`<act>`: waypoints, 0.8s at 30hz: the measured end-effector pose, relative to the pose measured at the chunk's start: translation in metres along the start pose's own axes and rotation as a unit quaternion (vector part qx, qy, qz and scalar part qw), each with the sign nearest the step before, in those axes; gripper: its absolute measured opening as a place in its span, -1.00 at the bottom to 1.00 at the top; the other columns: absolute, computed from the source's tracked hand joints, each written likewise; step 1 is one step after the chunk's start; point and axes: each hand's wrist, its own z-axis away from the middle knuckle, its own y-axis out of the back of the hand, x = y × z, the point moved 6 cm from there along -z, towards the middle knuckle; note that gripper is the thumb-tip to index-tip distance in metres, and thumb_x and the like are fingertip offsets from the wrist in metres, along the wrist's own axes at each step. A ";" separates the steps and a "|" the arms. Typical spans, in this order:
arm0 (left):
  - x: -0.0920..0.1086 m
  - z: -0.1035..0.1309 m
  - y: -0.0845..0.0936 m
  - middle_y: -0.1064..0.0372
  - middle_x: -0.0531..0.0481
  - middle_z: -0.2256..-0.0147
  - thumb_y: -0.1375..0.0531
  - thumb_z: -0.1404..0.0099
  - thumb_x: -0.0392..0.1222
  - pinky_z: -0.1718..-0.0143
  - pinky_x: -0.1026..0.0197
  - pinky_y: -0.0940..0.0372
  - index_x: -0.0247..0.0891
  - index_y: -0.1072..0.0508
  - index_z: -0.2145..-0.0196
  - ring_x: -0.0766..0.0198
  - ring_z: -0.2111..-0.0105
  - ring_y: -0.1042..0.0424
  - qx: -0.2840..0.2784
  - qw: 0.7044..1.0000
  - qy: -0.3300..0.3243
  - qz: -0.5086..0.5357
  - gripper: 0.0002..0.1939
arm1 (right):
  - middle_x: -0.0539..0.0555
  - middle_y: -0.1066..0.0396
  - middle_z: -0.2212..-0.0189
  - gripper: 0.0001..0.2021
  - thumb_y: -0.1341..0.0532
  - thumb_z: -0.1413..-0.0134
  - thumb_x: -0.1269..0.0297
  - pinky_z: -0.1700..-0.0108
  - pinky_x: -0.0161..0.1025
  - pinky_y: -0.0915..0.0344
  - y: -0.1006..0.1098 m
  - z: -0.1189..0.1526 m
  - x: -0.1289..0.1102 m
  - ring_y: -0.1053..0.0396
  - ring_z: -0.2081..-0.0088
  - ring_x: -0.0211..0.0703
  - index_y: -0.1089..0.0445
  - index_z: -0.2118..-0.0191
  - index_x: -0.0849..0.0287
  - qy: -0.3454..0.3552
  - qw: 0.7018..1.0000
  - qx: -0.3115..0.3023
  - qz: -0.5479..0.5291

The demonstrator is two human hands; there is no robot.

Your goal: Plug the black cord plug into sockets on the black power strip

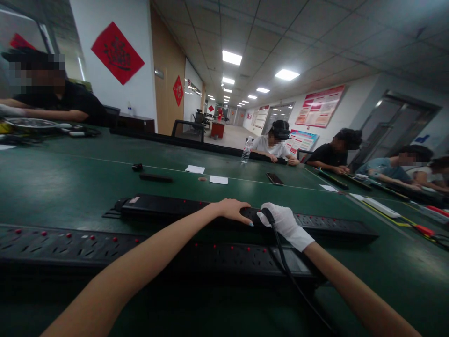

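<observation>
My left hand, bare, lies over the middle of the far black power strip, its thumb on the near side and its fingers curled over the top. Just right of it, my right hand wears a white glove and grips a black plug against that strip. From the plug a black cable runs down toward me. Whether the plug's pins are in a socket is hidden by the glove. Closer to me lies a second long power strip with red lights or buttons along its sockets, partly under my left forearm.
Beyond the strips on the green table lie a dark bar, white paper slips, a phone and a water bottle. Across the table sits a person; others sit left and right. A white power strip is at right.
</observation>
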 end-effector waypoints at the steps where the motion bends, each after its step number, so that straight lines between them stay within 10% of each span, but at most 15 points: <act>1: 0.000 0.000 0.000 -0.22 -0.12 -0.02 0.03 0.11 0.49 0.09 -0.01 -0.12 -0.03 -0.05 -0.13 -0.08 0.04 -0.24 0.004 1.000 -0.001 0.001 -0.08 | 0.06 -0.41 0.47 -0.75 -0.05 -0.03 0.07 0.45 -0.31 -0.16 0.001 0.000 -0.002 -0.37 0.45 -0.15 -0.34 0.35 0.10 0.002 1.000 0.002 0.001; 12: -0.007 -0.003 -0.001 -0.18 -0.08 -0.05 0.04 0.14 0.52 0.04 0.00 -0.10 0.00 -0.07 -0.13 -0.06 0.00 -0.20 0.016 1.000 0.006 0.021 -0.06 | 0.15 -0.37 0.26 -0.71 0.07 -0.12 0.12 0.23 -0.23 -0.21 0.049 -0.008 0.006 -0.34 0.27 -0.13 -0.22 0.16 0.17 -0.098 0.977 0.187 -0.034; 16: -0.006 -0.003 0.000 -0.22 -0.05 -0.02 0.02 0.16 0.51 0.08 0.00 -0.14 0.01 -0.08 -0.12 -0.04 0.04 -0.25 0.011 1.000 0.004 0.020 -0.06 | 0.00 -0.38 0.45 -0.75 -0.02 -0.06 0.05 0.34 -0.30 -0.21 0.018 -0.028 -0.018 -0.32 0.44 -0.22 -0.28 0.29 0.08 -0.030 0.991 -0.008 -0.127; 24: -0.007 -0.004 0.002 -0.37 0.00 0.14 -0.01 0.18 0.51 0.20 0.10 -0.23 -0.04 -0.33 0.08 0.05 0.17 -0.36 0.004 1.000 0.010 0.014 -0.19 | 0.01 -0.42 0.47 -0.72 0.01 -0.05 0.05 0.42 -0.33 -0.22 -0.013 -0.047 -0.029 -0.31 0.51 -0.24 -0.30 0.36 0.13 0.047 0.976 -0.119 -0.174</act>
